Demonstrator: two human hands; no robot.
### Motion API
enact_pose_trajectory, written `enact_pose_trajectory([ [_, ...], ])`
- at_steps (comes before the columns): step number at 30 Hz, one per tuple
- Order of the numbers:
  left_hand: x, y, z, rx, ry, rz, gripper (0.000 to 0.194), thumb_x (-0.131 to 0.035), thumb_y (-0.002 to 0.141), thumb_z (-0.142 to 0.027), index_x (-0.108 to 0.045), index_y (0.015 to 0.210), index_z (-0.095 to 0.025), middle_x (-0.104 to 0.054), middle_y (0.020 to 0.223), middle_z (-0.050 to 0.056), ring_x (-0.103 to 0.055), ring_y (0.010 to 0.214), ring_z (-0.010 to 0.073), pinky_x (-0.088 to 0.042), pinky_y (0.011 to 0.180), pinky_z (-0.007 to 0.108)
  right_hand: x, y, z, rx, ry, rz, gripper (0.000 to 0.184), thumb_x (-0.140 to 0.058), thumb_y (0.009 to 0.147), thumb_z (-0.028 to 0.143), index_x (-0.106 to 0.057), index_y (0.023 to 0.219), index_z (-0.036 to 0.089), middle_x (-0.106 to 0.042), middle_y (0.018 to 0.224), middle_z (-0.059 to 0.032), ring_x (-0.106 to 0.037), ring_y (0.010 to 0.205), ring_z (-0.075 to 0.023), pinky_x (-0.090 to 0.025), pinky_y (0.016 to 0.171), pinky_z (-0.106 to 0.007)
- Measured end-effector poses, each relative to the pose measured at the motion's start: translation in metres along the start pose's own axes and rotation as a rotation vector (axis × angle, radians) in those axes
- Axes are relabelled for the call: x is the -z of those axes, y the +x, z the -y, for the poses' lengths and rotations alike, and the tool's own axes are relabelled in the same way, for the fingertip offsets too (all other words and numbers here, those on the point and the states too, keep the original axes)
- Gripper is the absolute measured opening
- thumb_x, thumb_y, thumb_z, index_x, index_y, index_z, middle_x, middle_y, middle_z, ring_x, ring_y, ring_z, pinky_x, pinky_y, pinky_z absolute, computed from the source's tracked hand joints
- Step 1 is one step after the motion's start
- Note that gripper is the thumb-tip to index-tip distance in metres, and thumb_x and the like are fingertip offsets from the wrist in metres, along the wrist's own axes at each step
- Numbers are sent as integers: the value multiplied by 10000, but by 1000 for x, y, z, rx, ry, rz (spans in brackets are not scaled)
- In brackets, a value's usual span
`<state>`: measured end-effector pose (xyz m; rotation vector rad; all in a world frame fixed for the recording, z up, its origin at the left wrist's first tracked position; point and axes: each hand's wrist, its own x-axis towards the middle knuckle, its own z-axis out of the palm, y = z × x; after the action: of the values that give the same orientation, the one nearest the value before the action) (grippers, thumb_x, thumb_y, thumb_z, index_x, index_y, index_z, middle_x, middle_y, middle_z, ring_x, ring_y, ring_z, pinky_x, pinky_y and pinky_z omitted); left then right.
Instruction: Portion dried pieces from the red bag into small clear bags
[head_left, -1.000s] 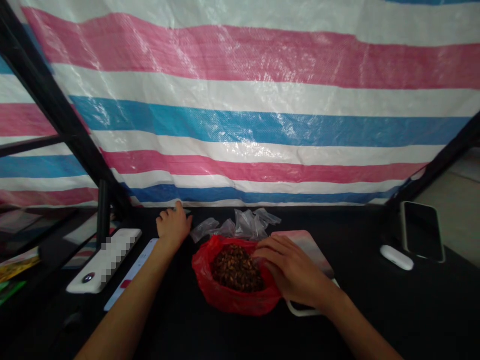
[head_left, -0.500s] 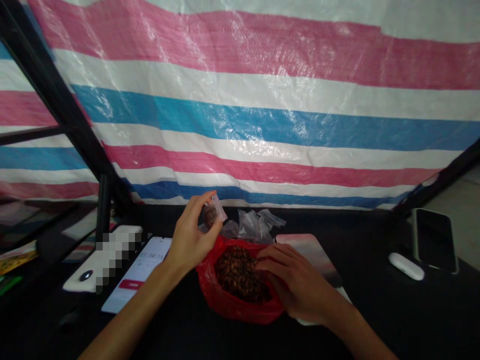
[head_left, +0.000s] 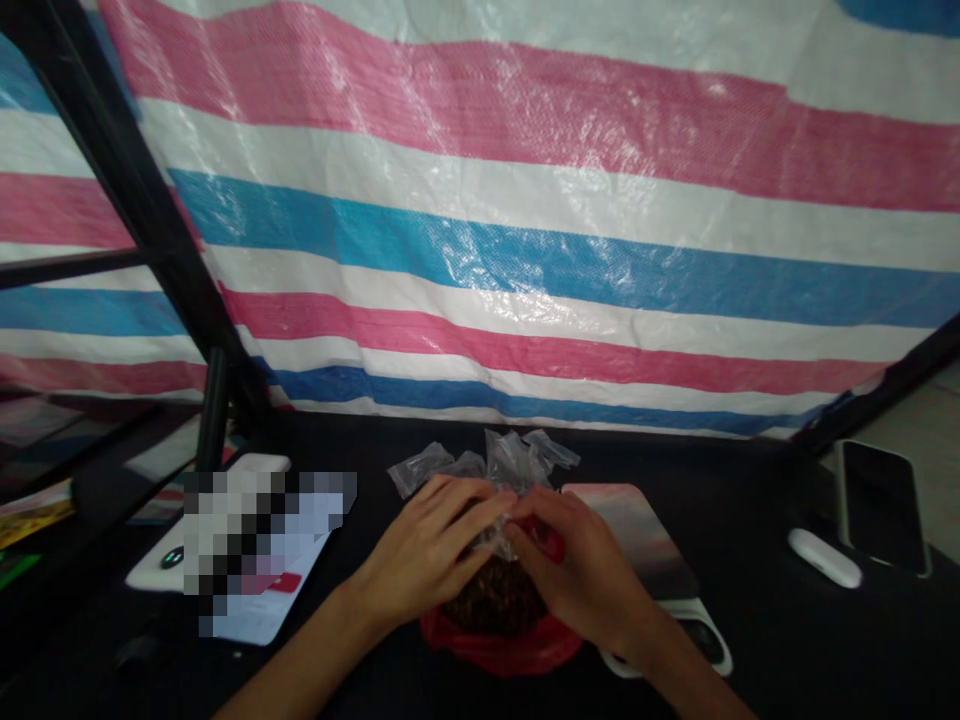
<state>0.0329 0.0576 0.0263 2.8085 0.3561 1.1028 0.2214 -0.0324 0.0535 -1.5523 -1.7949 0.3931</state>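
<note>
one striped sheet [head_left: 525, 250] fills the upper frame; at lower centre your left hand [head_left: 420, 560] and right hand [head_left: 589, 570] meet over the red bag [head_left: 510, 656] of brown bits [head_left: 496, 598], fingertips of both pinching a small clear bag [head_left: 495, 537]

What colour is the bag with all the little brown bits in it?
The bag is red, seen best in the head view.
</note>
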Motion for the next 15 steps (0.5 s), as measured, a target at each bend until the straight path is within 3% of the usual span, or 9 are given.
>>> enact_pose_trajectory([
  [5,6,3,-5,169,-81,-38,457,-681,858,-205,-506,1280,-194,-578,1226,119,-529,1184,276,-448,1010,425,-5,7,0,-154,274,-35,174,-622,900,281,-659,748,207,-658,691,16,-591,637,-150,-435,603,-256],
  [7,8,5,-9,226,-155,-15,366,-686,828,-215,-534,1159,-185,-578,1138,104,-533,1096,268,-454,947,425,-7,4,-3,-177,285,-81,178,-652,887,297,-655,734,206,-659,694,16,-591,648,-151,-426,600,-253],
  [10,5,6,-15,275,-260,32,73,-602,891,-214,-534,915,-204,-572,884,30,-523,873,208,-429,806,369,-10,-2,-5,-125,202,-98,174,-685,877,264,-653,715,209,-674,717,14,-604,683,-156,-427,648,-265],
  [15,-5,9,-15,335,-456,-7,207,-508,969,-205,-506,761,-201,-526,730,-3,-490,758,165,-392,724,311,-15,-7,-8,66,32,-92,159,-749,866,223,-674,726,219,-697,758,23,-628,721,-156,-415,732,-293],
])
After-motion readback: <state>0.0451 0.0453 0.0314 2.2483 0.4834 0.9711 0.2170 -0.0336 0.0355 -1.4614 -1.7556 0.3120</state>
